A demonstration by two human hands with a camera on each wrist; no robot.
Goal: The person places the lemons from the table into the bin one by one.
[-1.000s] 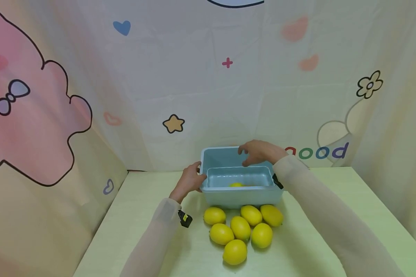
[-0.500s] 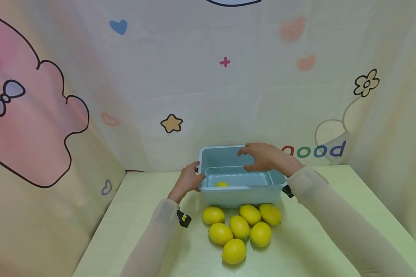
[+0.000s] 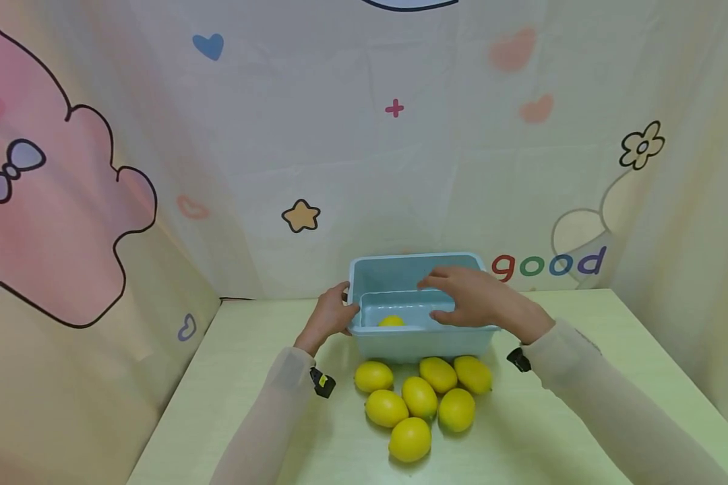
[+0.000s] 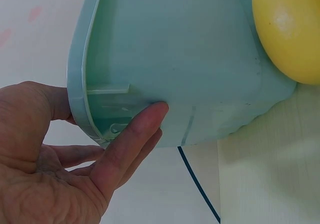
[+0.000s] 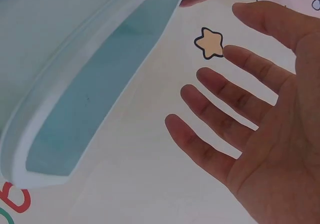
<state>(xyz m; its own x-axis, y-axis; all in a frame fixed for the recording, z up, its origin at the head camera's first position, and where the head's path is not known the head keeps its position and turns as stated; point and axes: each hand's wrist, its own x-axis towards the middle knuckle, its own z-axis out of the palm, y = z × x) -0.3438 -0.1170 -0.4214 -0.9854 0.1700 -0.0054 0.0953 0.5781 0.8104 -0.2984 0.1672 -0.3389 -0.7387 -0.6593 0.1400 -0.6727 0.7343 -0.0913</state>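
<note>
A light blue plastic bin (image 3: 425,345) stands at the table's back edge, with one lemon (image 3: 391,321) partly visible inside. My left hand (image 3: 327,313) grips the bin's left end; in the left wrist view its fingers (image 4: 135,139) lie along the outer wall and the thumb goes behind the rim. Over the right part of the bin hovers my right hand (image 3: 470,296), fingers spread, holding nothing. The right wrist view shows its palm and fingers apart from the bin wall (image 5: 95,94). Several lemons (image 3: 418,397) are clustered in front of the bin.
The pale green table (image 3: 236,404) extends to both sides of the bin. A printed curtain (image 3: 340,135) hangs close behind the bin and along both sides. Dark wrist cameras (image 3: 323,382) sit at the sleeves.
My right hand has drawn back to the right and toward me, still spread. Inside the bin the lemon has shifted left. The left hand keeps its grip on the bin.
</note>
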